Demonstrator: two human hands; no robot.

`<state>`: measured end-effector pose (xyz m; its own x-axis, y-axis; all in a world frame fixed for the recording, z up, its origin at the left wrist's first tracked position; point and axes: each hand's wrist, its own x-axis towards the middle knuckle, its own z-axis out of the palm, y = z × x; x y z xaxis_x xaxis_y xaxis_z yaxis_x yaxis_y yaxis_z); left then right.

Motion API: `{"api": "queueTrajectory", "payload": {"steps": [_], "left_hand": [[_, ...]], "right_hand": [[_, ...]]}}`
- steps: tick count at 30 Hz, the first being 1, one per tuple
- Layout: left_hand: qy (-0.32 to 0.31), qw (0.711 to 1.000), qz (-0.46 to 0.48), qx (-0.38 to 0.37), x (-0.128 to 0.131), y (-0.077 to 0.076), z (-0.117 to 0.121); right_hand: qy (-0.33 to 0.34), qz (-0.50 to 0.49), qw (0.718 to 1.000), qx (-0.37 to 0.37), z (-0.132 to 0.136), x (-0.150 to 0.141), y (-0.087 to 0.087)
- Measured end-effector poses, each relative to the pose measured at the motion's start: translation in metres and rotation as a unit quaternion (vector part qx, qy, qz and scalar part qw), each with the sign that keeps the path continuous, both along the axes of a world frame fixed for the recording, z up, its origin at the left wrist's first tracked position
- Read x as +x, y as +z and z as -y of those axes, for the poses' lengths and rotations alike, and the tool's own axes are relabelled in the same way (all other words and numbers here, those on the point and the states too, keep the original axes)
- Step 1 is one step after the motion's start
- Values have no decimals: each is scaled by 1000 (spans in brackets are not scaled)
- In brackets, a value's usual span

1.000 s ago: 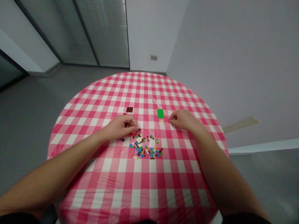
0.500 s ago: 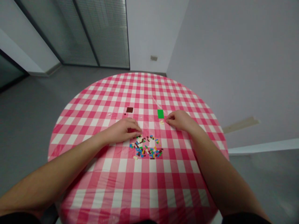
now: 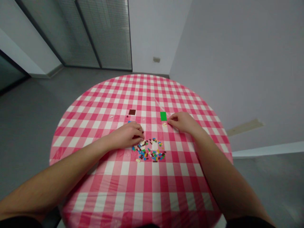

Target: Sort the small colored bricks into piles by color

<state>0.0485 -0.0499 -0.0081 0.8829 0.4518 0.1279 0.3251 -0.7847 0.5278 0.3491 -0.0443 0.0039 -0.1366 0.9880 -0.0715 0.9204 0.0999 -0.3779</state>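
My left hand (image 3: 130, 135) rests at the upper left edge of a loose pile of small toy bricks (image 3: 154, 155) in blue, brown, green, yellow and cream. Its thumb and fingers are pinched together at the pile; whatever lies between the tips is too small to make out. My right hand (image 3: 182, 121) lies just right of a green baseplate (image 3: 163, 116), fingertips drawn together close to its lower right corner. Anything in that pinch is hidden. Cream pieces (image 3: 164, 124) sit just below the green plate, near the right fingertips.
A dark brown square plate (image 3: 132, 112) lies beyond my left hand, a tiny brown piece (image 3: 127, 116) beside it. A blue piece (image 3: 129, 122) shows behind the knuckles. The round table wears a red-and-white checked cloth (image 3: 142, 180). A wall (image 3: 237, 69) stands to the right.
My left hand has shifted right and toward me onto the pile's edge, its fingers closing there, uncovering a blue piece behind it. My right hand has slid slightly left, nearer the green baseplate.
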Motion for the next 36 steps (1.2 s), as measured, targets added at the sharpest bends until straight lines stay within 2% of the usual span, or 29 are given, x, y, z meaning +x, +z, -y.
{"api": "queueTrajectory", "payload": {"steps": [11, 16, 20, 29, 36], "left_hand": [[12, 999, 14, -33, 1, -1, 0], [61, 996, 31, -60, -2, 1, 0], [75, 992, 50, -91, -2, 1, 0], [162, 953, 130, -222, 1, -4, 3], [206, 933, 174, -240, 4, -5, 5]], "right_hand": [[10, 9, 1000, -4, 2, -3, 4], [30, -4, 1000, -5, 1, -4, -2], [52, -17, 998, 0, 2, -8, -5], [101, -54, 993, 22, 10, -24, 0], [135, -91, 985, 61, 17, -39, 4]]}}
